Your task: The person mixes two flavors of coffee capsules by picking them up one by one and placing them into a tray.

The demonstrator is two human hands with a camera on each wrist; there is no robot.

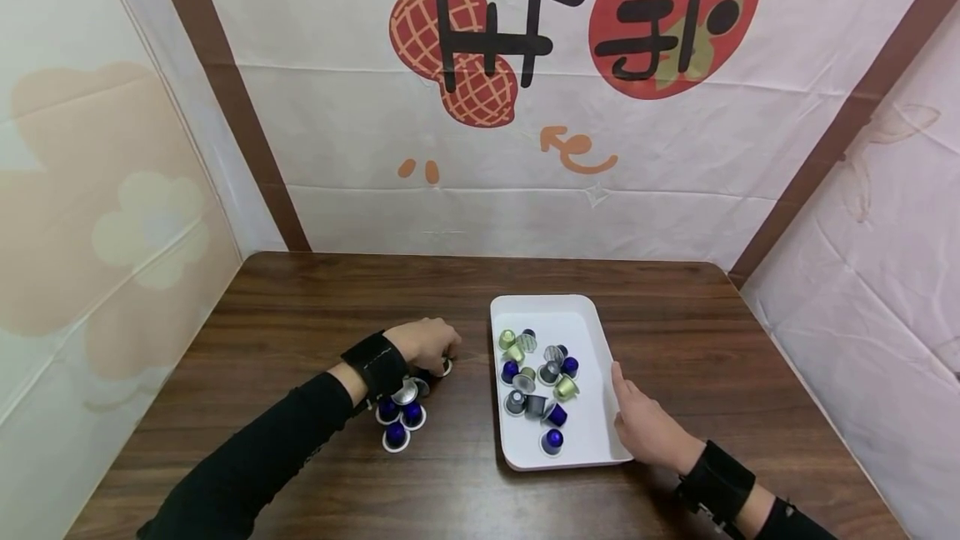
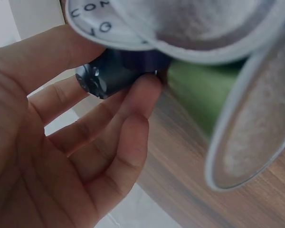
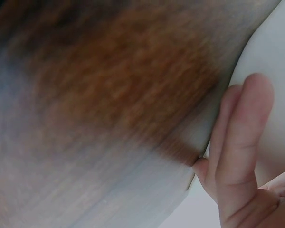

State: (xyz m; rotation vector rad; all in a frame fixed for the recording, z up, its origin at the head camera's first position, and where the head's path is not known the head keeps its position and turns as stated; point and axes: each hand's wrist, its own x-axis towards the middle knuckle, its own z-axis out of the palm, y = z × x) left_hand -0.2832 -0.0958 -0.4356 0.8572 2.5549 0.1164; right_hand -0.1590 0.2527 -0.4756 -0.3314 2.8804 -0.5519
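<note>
My left hand [image 1: 429, 343] is over the left part of the table, fingers curled down. In the left wrist view its thumb and fingers grip a dark coffee capsule [image 2: 104, 76]. A green capsule [image 2: 199, 90] with a pale foil lid is close beside the fingertips. Blue capsules [image 1: 395, 435] with white rims cluster just below the left wrist, along with a silver-lidded one [image 1: 406, 392]. My right hand [image 1: 651, 427] rests with straight fingers along the right edge of the white tray [image 1: 600, 432]. Its fingers [image 3: 242, 133] lie against the tray's side in the right wrist view.
Inside the tray stand and lie several capsules, among them green [image 1: 566, 388], grey [image 1: 515, 402] and blue [image 1: 552, 441] ones. The brown wooden table [image 1: 360, 290] ends at a printed cloth backdrop [image 1: 337, 140], with more cloth on both sides.
</note>
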